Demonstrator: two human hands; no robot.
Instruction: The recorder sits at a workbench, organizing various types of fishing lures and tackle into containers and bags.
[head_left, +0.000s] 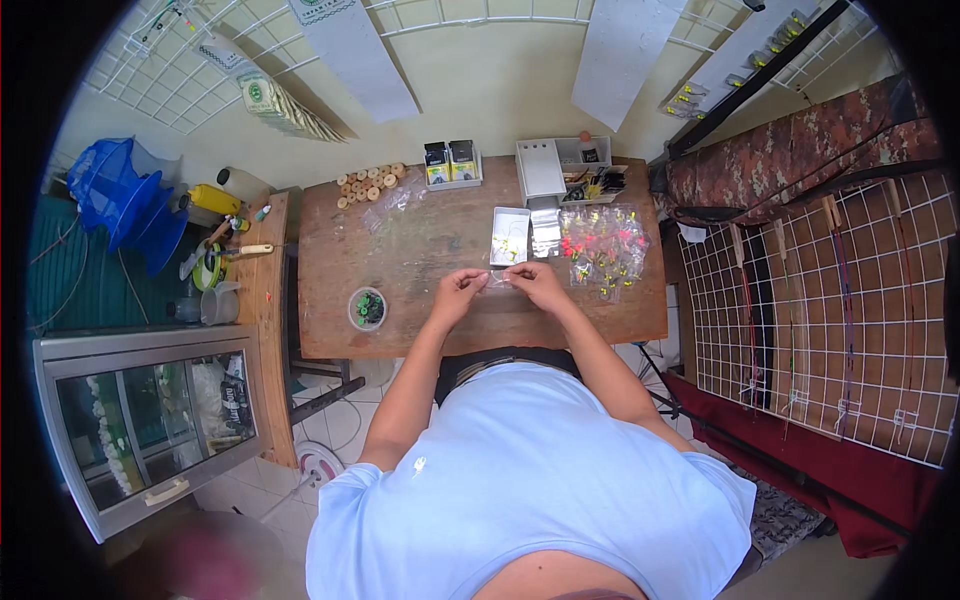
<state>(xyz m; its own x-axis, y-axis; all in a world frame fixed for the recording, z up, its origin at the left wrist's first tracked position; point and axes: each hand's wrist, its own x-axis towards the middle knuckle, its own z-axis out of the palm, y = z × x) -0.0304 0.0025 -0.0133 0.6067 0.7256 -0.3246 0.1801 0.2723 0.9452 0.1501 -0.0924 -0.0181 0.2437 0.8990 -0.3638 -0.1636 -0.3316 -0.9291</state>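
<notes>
Between my two hands is a small clear plastic bag (497, 279), low over the table's front half. My left hand (463, 291) pinches its left side with thumb and fingertips. The opposite side is held the same way by my right hand (538, 284). Whatever the bag contains is too small to make out. Just beyond my fingers stands a white tray (510, 217) with small yellow-green pieces and thin dark line in it. To the right lies a pile of small clear bags (606, 244) with pink and yellow pieces inside.
The wooden table (405, 262) bears a round tub (367, 308) of green and black pieces at left. Several cork-coloured cylinders (367, 186) lie at the back, near boxed packets (450, 163). A white organiser (540, 169) stands at the rear right. A glass-fronted cabinet (157, 420) is at left.
</notes>
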